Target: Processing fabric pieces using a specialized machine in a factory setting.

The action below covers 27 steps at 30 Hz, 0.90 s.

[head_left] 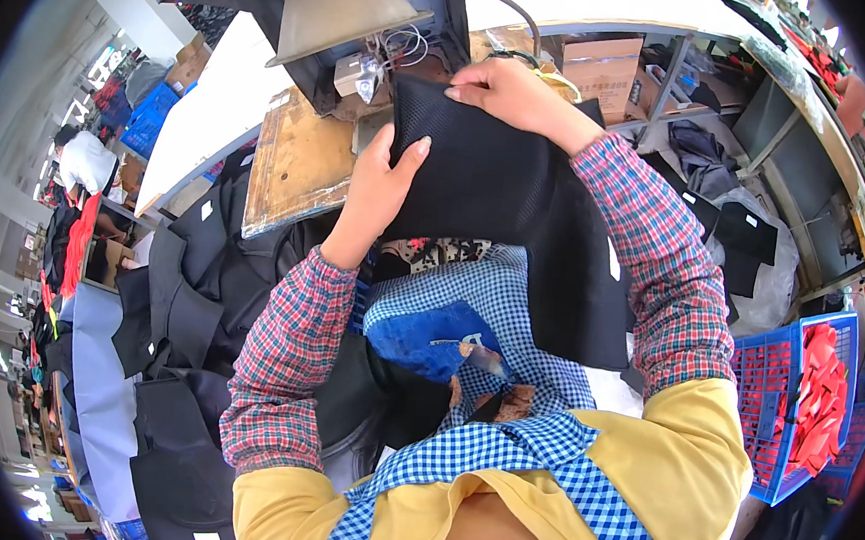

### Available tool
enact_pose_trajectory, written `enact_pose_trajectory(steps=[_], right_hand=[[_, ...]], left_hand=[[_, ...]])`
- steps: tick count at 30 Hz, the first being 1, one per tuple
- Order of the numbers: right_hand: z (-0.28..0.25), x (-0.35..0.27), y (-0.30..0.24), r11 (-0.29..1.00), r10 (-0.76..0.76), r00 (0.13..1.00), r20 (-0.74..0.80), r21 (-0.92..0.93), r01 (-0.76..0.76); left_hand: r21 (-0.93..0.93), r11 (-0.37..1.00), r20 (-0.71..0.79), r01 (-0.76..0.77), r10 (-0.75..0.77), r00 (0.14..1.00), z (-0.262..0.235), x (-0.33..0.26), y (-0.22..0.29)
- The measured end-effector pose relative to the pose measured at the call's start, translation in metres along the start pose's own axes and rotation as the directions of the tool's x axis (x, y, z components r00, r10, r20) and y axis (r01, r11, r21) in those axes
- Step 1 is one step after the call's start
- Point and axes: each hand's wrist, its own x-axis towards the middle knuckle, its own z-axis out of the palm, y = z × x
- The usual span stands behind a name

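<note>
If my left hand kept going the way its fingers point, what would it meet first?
Probably the sewing machine head just beyond the black mesh fabric piece that your left hand grips; depth is unclear.

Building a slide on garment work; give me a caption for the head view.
Both hands, left hand and right hand, hold a black mesh fabric piece at a sewing machine.

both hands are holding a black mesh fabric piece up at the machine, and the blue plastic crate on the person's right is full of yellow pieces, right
Not quite. The head view shows the blue plastic crate on the person's right holding red pieces, not yellow ones. The rest stands: the left hand and right hand both hold the black mesh fabric piece up at the machine.
</note>
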Motion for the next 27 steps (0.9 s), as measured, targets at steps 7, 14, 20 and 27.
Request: enact_pose_trajectory(steps=[7,14,20,27], right_hand=[[0.008,0.039,0.024,0.989,-0.107,0.993,0.054,-0.096,0.112],[0.010,0.041,0.023,0.975,-0.139,0.989,0.060,-0.165,0.147],[0.010,0.042,0.021,0.971,-0.131,0.988,0.083,-0.191,0.145],[0.011,0.039,0.018,0.964,-0.150,0.986,0.075,-0.212,0.162]], left_hand=[[-0.148,0.989,-0.128,-0.011,-0.009,0.992,0.015,0.012,-0.017],[-0.142,0.990,-0.146,0.018,-0.039,0.989,0.015,0.013,-0.027],[-0.182,0.983,-0.145,0.010,-0.037,0.989,0.017,0.012,-0.027],[-0.157,0.988,-0.152,0.003,-0.027,0.988,0.015,0.009,-0.027]])
